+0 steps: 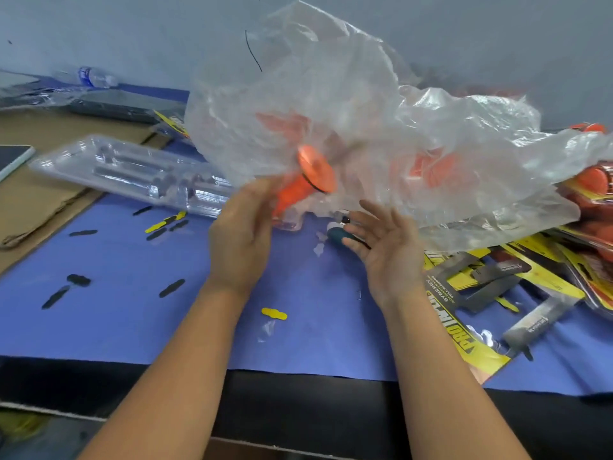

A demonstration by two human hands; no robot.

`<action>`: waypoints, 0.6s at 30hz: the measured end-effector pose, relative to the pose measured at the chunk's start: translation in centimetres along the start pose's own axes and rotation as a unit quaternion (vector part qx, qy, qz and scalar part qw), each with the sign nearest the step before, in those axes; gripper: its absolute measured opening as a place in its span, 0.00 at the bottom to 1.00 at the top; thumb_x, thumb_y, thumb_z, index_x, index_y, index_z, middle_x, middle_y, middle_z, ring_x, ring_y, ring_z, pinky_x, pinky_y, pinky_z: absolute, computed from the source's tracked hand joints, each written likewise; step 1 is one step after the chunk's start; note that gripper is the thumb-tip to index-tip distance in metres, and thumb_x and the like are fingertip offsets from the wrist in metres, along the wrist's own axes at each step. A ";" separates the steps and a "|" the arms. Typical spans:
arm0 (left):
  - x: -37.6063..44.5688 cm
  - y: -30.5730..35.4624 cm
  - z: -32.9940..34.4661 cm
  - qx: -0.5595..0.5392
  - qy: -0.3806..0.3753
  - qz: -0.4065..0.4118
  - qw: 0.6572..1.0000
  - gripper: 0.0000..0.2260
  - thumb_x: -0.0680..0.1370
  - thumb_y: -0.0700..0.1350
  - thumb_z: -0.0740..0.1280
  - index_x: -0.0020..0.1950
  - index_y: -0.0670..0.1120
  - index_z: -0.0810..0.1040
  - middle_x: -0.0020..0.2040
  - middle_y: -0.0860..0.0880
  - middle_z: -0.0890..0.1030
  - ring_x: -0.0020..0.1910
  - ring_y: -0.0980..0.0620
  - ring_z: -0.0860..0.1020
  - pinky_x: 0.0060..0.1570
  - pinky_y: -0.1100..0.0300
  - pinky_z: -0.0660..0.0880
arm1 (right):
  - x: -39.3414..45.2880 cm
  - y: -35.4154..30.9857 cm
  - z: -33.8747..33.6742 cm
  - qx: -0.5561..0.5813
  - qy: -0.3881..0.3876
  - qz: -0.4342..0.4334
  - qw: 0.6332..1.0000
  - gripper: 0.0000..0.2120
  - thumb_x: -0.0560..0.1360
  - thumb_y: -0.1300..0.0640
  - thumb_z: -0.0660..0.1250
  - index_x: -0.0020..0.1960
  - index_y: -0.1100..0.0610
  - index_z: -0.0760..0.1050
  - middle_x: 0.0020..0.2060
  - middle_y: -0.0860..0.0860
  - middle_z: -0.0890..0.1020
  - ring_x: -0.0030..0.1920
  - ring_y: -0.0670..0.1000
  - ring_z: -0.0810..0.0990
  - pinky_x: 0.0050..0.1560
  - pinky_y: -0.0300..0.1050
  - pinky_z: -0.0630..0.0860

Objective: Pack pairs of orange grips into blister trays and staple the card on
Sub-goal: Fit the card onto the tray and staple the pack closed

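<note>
My left hand (240, 227) grips an orange grip (298, 190) by its shaft, the round flange end pointing up and right at the mouth of a big crumpled clear plastic bag (348, 121). More orange grips (428, 167) show blurred through the bag. My right hand (388, 244) hovers open, palm up, just below the bag and holds nothing. A stack of clear blister trays (132, 171) lies on the blue mat to the left. Yellow and black printed cards (471, 310) lie spread at the right.
A teal stapler (338, 232) lies on the blue mat (132, 327) between my hands. Black and yellow punched-out scraps (166, 224) dot the mat. Packed orange products (593, 184) pile at the far right. Cardboard (39, 200) and a water bottle (93, 76) are at the left.
</note>
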State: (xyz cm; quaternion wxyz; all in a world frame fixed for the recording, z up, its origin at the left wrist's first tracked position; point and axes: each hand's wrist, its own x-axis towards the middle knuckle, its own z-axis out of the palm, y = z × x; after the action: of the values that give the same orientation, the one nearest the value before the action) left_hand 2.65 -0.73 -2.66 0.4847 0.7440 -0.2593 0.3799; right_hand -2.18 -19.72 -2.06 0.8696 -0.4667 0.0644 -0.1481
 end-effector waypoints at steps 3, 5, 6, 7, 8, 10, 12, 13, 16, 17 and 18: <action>1.0 0.5 -0.3 -0.132 0.136 -0.099 0.977 0.06 0.83 0.45 0.57 0.48 0.52 0.69 0.39 0.63 0.73 0.38 0.66 0.69 0.40 0.70 0.67 | 0.1 1.0 0.9 -0.137 0.011 -0.059 0.989 0.17 0.71 0.50 0.64 0.57 0.55 0.78 0.48 0.54 0.82 0.46 0.52 0.82 0.48 0.48 0.79; 1.6 0.2 -0.5 -0.224 0.144 -0.190 0.945 0.12 0.83 0.46 0.57 0.39 0.54 0.66 0.33 0.60 0.69 0.33 0.63 0.65 0.35 0.68 0.65 | 0.0 1.5 1.2 -0.177 -0.022 -0.060 0.982 0.16 0.73 0.50 0.64 0.58 0.55 0.78 0.48 0.53 0.81 0.45 0.49 0.79 0.46 0.45 0.77; 1.7 -0.2 -0.5 -0.241 0.126 -0.240 0.932 0.14 0.83 0.47 0.59 0.37 0.53 0.67 0.32 0.59 0.69 0.32 0.61 0.66 0.34 0.65 0.66 | -0.1 1.6 1.3 -0.182 -0.040 -0.051 0.981 0.15 0.75 0.51 0.65 0.58 0.56 0.79 0.46 0.53 0.80 0.44 0.49 0.77 0.44 0.44 0.75; 1.7 -0.6 -0.3 -0.229 0.100 -0.285 0.925 0.14 0.82 0.48 0.60 0.36 0.52 0.69 0.32 0.58 0.71 0.33 0.59 0.68 0.35 0.62 0.68 | -0.2 1.7 1.2 -0.185 -0.054 -0.044 0.980 0.12 0.77 0.52 0.65 0.55 0.56 0.80 0.42 0.52 0.79 0.42 0.49 0.76 0.41 0.43 0.73; 1.6 -0.9 -0.1 -0.199 0.074 -0.319 0.924 0.14 0.82 0.48 0.61 0.35 0.51 0.71 0.32 0.56 0.73 0.33 0.57 0.69 0.36 0.60 0.69 | -0.3 1.6 1.2 -0.187 -0.067 -0.039 0.979 0.09 0.78 0.53 0.64 0.51 0.55 0.81 0.38 0.51 0.79 0.39 0.48 0.75 0.38 0.41 0.73; 1.5 -1.5 0.5 -0.155 0.041 -0.357 0.920 0.15 0.82 0.48 0.62 0.34 0.49 0.71 0.30 0.53 0.73 0.31 0.58 0.69 0.35 0.61 0.70 | -0.5 1.4 1.0 -0.187 -0.079 -0.035 0.979 0.09 0.78 0.55 0.63 0.43 0.54 0.81 0.30 0.48 0.77 0.30 0.46 0.74 0.30 0.38 0.71; 1.5 -1.7 0.7 -0.128 0.031 -0.366 0.921 0.18 0.82 0.48 0.63 0.32 0.48 0.68 0.27 0.55 0.69 0.27 0.61 0.65 0.29 0.65 0.65 | -0.5 1.1 0.9 -0.179 -0.089 -0.024 0.980 0.10 0.76 0.54 0.64 0.40 0.58 0.78 0.27 0.50 0.75 0.27 0.49 0.72 0.28 0.39 0.69; 1.5 -1.9 0.7 -0.126 0.029 -0.373 0.919 0.18 0.82 0.48 0.63 0.31 0.48 0.68 0.27 0.55 0.68 0.27 0.59 0.65 0.30 0.62 0.64 | -0.5 1.0 0.9 -0.181 -0.099 -0.021 0.978 0.12 0.75 0.52 0.64 0.38 0.60 0.76 0.27 0.54 0.74 0.27 0.51 0.71 0.28 0.40 0.69; 1.5 -2.5 0.5 -0.119 0.027 -0.389 0.913 0.18 0.81 0.50 0.64 0.38 0.37 0.73 0.34 0.45 0.71 0.36 0.51 0.67 0.38 0.56 0.65 | -0.6 1.4 1.0 -0.267 -0.109 -0.007 0.958 0.14 0.75 0.52 0.69 0.44 0.64 0.78 0.33 0.62 0.75 0.31 0.55 0.75 0.32 0.45 0.74; 1.5 -2.3 0.4 -0.118 0.025 -0.397 0.910 0.18 0.81 0.50 0.64 0.41 0.35 0.75 0.36 0.43 0.73 0.37 0.51 0.68 0.40 0.54 0.67 | -0.6 1.6 0.9 -0.299 -0.106 0.004 0.948 0.12 0.76 0.53 0.70 0.47 0.63 0.79 0.37 0.62 0.79 0.36 0.56 0.79 0.36 0.48 0.77; 1.6 -2.1 0.2 -0.134 0.027 -0.407 0.903 0.17 0.81 0.49 0.65 0.43 0.35 0.76 0.38 0.43 0.76 0.38 0.50 0.71 0.41 0.54 0.71 | -0.6 1.8 0.8 -0.310 -0.102 0.018 0.945 0.10 0.77 0.55 0.70 0.49 0.62 0.80 0.40 0.60 0.82 0.40 0.56 0.81 0.41 0.51 0.80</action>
State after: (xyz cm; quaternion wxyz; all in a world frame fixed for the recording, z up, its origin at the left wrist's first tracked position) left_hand 5.22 -0.14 -2.50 0.6992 0.7021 0.0307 0.1310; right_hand -2.15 -17.98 -3.11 0.6864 -0.7245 0.0266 -0.0567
